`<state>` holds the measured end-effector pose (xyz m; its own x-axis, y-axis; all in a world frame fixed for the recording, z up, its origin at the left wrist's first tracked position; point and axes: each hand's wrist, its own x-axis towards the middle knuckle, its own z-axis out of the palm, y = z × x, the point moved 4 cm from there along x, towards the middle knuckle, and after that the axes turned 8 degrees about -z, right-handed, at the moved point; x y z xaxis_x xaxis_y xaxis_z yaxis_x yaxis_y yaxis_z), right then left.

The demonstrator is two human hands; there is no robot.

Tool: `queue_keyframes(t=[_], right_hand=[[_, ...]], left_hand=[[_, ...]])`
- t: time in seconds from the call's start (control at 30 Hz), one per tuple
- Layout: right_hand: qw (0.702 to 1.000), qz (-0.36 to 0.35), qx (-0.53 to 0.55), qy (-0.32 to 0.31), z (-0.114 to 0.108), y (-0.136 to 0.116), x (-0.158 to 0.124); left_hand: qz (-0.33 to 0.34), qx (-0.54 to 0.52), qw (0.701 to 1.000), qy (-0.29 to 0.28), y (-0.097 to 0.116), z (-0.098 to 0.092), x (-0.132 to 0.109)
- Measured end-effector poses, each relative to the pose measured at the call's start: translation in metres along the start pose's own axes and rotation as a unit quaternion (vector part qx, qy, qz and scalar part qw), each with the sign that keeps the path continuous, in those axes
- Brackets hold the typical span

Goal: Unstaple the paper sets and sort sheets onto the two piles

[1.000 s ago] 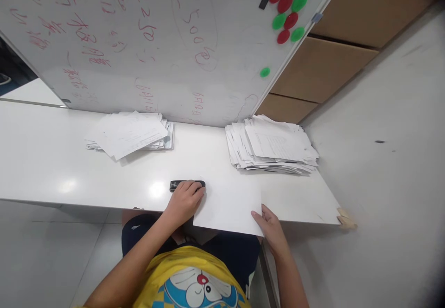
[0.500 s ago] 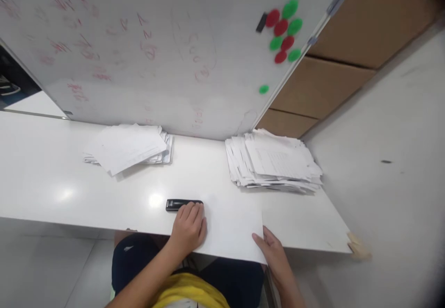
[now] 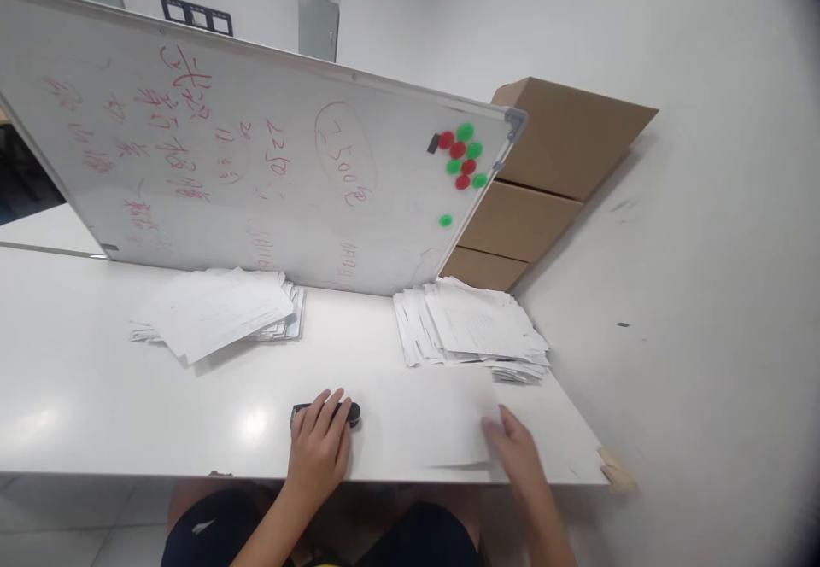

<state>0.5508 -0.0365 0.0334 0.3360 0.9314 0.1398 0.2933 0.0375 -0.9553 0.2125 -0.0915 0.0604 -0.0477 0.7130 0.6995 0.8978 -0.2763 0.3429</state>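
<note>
My left hand [image 3: 319,447] lies over a black stapler [image 3: 354,414], its fingers across the top. The stapler rests on the white table, and its two ends show on either side of the fingers. Just right of it is a white sheet of paper [image 3: 436,422], its near edge slightly raised above the table. At the sheet's right edge is my right hand [image 3: 516,447], blurred by motion, thumb and index finger closed on the paper.
A loose paper stack [image 3: 221,306] stands at the back left of the table [image 3: 211,422]. Another, taller paper stack [image 3: 477,319] is at the back right. Behind them leans a whiteboard [image 3: 397,149] with magnets. Cardboard boxes [image 3: 551,140] and a wall [image 3: 692,251] bound the right side.
The view has tilted up. My right hand has moved the sheet from overhanging the table's front edge onto the tabletop. My left hand now reaches farther over the stapler.
</note>
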Motion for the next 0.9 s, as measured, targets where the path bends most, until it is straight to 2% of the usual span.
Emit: queue_keyframes(t=[0.1,0.17,0.27,0.37,0.47,0.53,0.6,0.67,0.73,0.8,0.9], right_hand=[[0.993,-0.017,-0.046,0.105,-0.031,-0.003,0.042],[0.984,-0.037,-0.098,0.145,-0.045,-0.01,0.077],[0.973,-0.042,-0.164,0.16,-0.054,-0.018,0.134],[0.959,-0.038,-0.239,0.149,-0.048,-0.021,0.18],[0.943,-0.04,-0.301,0.139,-0.037,-0.014,0.202],[0.934,-0.055,-0.327,0.135,-0.036,-0.008,0.201],[0.927,-0.085,-0.339,0.138,-0.043,-0.002,0.192],[0.92,-0.121,-0.341,0.149,-0.056,0.0,0.178],[0.916,-0.152,-0.335,0.161,-0.07,0.001,0.16],[0.913,-0.176,-0.327,0.169,-0.075,0.002,0.138],[0.921,-0.202,-0.283,0.177,-0.063,0.003,0.092]], left_hand=[[-0.027,0.005,0.999,-0.04,-0.001,0.002,0.003],[-0.039,0.003,0.998,-0.055,-0.002,0.004,0.003],[-0.048,-0.001,0.997,-0.063,-0.004,0.007,0.002],[-0.049,0.002,0.997,-0.062,-0.002,0.01,0.002],[-0.054,0.005,0.997,-0.06,0.003,0.006,0.002],[-0.051,-0.002,0.997,-0.064,0.002,-0.002,0.001],[-0.035,-0.006,0.997,-0.067,-0.009,-0.016,-0.001],[-0.009,0.007,0.998,-0.064,-0.035,-0.032,0.001],[0.004,0.046,0.997,-0.055,-0.076,-0.048,0.011],[-0.04,0.11,0.993,-0.033,-0.129,-0.06,0.03],[-0.101,0.184,0.974,-0.083,-0.199,-0.066,0.061]])
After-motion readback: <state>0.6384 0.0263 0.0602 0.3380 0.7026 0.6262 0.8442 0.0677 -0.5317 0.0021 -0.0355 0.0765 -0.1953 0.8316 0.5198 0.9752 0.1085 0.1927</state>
